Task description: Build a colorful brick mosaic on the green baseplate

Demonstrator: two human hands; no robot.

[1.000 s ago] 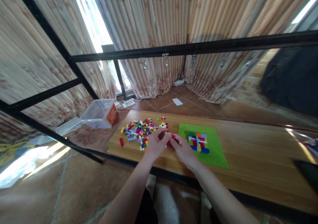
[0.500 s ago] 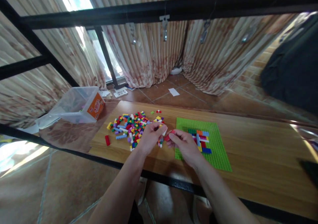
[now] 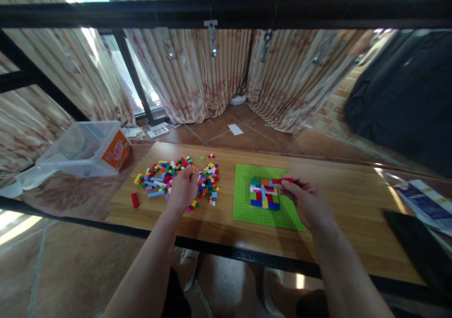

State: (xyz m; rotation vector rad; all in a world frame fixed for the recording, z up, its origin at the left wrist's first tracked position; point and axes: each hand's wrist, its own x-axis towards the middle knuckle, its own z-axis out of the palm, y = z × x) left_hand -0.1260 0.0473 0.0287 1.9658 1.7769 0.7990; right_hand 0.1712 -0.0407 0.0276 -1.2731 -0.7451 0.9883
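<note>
A green baseplate (image 3: pixel 247 210) lies on the wooden table (image 3: pixel 339 205) with a block of coloured bricks (image 3: pixel 264 194) built on it. My right hand (image 3: pixel 305 200) is at the block's upper right corner, fingers pinched on a red brick (image 3: pixel 281 181). To the left spreads a loose pile of small coloured bricks (image 3: pixel 165 177). My left hand (image 3: pixel 183 188) rests curled in the middle of that pile; whether it holds a brick I cannot make out.
A single red brick (image 3: pixel 134 200) lies apart near the table's left front. A clear plastic tub (image 3: pixel 84 148) with an orange label sits on the floor at left. A black bar (image 3: pixel 226 12) crosses overhead. Papers (image 3: pixel 423 205) and a dark object (image 3: pixel 420 247) lie at right.
My hands were together between pile and baseplate. The right hand has moved right to the built block with a red brick; the left hand has gone left into the pile. The view has shifted.
</note>
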